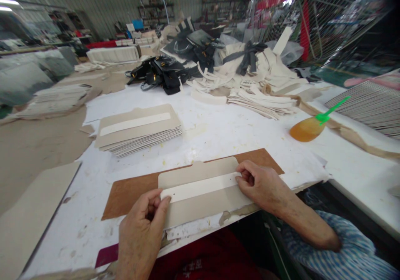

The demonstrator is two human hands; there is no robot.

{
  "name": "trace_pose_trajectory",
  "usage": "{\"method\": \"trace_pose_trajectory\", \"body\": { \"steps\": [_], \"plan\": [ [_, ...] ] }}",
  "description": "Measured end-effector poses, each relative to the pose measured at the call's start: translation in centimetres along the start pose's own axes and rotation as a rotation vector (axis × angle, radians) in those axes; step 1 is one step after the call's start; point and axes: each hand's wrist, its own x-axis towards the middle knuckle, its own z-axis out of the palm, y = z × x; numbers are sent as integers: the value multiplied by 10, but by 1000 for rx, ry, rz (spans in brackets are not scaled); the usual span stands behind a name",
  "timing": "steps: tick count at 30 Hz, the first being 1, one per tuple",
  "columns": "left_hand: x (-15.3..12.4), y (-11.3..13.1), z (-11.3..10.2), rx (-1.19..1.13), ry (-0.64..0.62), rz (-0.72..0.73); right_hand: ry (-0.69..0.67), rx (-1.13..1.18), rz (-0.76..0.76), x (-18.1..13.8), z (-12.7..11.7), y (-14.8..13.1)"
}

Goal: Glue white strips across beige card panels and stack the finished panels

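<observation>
A long white strip [203, 185] with a small hole near each end lies across a beige panel [200, 210]. My left hand [145, 219] pinches the strip's left end between thumb and fingers. At the other end, my right hand [254, 184] has its fingers closed on the strip. Under the panel rests a brown board [131, 194], its two ends showing at either side. Farther back on the left sits a stack of similar beige panels [140, 132], the top one bearing its own white strip.
An orange glue container [306, 129] with a green brush [333, 110] stands at right. Behind are black bag pieces [164, 73] and piled cream strips [262, 101]. Brown sheet material [37, 146] covers the left side; a purple piece [106, 256] lies at the front edge.
</observation>
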Motion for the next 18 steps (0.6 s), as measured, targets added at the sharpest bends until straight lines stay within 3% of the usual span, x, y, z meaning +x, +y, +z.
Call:
{"method": "trace_pose_trajectory", "body": {
  "steps": [6,10,13,16,18],
  "plan": [
    [5,-7,-1,45,-49,27,73,-114,-107,-5,4,4],
    [4,-6,0,42,-44,27,21,-103,-282,-9,3,4],
    [3,-8,0,53,-48,50,18,-161,-333,-11,3,3],
    [-1,-8,-2,24,0,154,64,-255,-360,-13,5,2],
    [-6,-6,-3,-36,62,311,109,-280,-375,-14,8,4]
  ]
}}
